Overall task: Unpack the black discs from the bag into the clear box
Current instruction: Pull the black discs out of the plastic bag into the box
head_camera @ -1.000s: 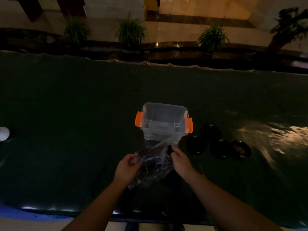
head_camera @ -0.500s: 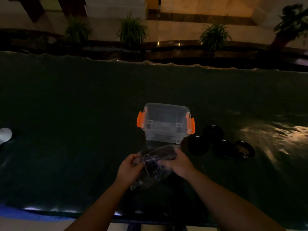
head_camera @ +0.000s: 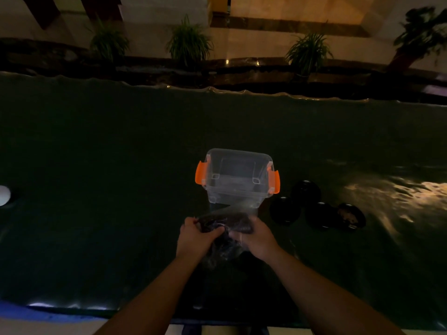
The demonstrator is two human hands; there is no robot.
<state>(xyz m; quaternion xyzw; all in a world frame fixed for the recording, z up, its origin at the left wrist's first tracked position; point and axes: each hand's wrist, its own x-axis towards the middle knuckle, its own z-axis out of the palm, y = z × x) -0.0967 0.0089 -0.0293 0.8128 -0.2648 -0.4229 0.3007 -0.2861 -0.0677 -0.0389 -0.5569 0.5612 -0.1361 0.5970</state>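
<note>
Both hands low and close, over the near part of the counter [head_camera: 96,238]. Left hand [head_camera: 193,240] and right hand [head_camera: 257,239] each closed on the bag [head_camera: 225,226], fingers pinched into crumpled film at the mouth, one hand either side. Bag is thin clear plastic, creased and glinting; dark ridged mass inside, likely a stack of black discs (light too poor to count them).

Step in hand, as judged: working the bag open or shaking its load toward the mouth. No disc seen leaving it. Next move calls for spreading the film wide enough for a disc to pass, then tipping or lifting the contents forward into the box.

Just beyond the bag, its far flap overlapping the near wall in view: the clear box [head_camera: 238,177]. Rigid, see-through, rounded corners, lid off, orange clips on both sides. Looks empty, though dim.

Right of the box, on the counter: four loose discs [head_camera: 306,192], flat, round, glossy black, near each other.

Counter covering is dark green, smooth, faintly rippled at its far edge. Potted plants [head_camera: 188,42] beyond.
</note>
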